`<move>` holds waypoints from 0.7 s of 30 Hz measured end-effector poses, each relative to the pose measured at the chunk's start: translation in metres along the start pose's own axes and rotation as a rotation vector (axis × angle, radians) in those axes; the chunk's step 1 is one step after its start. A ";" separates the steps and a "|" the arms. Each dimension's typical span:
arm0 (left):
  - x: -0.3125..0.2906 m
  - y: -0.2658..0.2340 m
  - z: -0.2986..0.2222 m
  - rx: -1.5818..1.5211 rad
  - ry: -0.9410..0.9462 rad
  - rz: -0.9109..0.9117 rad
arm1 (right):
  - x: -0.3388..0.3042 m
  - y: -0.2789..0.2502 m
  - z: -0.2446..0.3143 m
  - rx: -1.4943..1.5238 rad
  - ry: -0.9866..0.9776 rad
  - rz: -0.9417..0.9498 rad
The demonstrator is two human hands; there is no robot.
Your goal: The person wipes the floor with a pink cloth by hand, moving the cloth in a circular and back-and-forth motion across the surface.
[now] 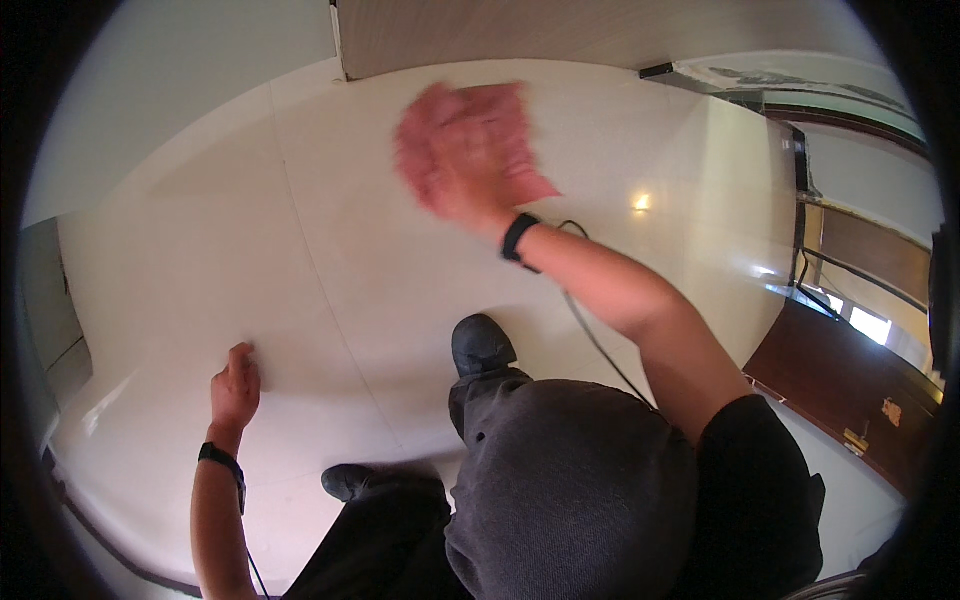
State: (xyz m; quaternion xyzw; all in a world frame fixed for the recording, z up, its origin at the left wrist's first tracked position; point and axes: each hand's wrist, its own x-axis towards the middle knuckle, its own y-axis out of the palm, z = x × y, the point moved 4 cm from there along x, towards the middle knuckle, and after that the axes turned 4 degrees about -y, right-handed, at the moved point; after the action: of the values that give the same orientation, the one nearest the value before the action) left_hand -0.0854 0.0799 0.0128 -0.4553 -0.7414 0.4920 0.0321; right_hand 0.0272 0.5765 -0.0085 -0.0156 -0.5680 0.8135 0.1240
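Note:
My right hand (470, 175) is spread over a pink cloth (500, 110) on the pale tiled floor (370, 250). Motion blurs both the hand and the cloth, and the palm side is hidden. To the left, my left hand (236, 387) hangs low over the floor with its fingers curled together, and nothing shows in them. Each wrist wears a black band with a thin dark cable running from it.
My dark shoes (483, 345) and a bent grey-clad knee (570, 490) take up the lower middle. A wood-toned panel (500, 35) borders the far floor edge. At right stand a dark brown door (850, 380) with a latch and a doorway frame.

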 end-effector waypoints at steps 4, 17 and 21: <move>0.002 -0.001 -0.003 -0.028 -0.010 0.010 | -0.013 0.054 0.157 0.076 -0.531 0.056; 0.000 0.000 -0.011 0.045 -0.122 0.009 | 0.007 0.050 0.152 0.101 -0.521 0.256; 0.007 -0.002 -0.011 0.001 -0.110 -0.042 | 0.047 0.025 0.081 0.042 -0.333 0.076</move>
State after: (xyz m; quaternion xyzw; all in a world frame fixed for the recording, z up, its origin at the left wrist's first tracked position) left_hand -0.0852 0.0922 0.0177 -0.4120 -0.7512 0.5157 0.0020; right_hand -0.0361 0.5046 0.0023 0.1003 -0.5625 0.8207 -0.0022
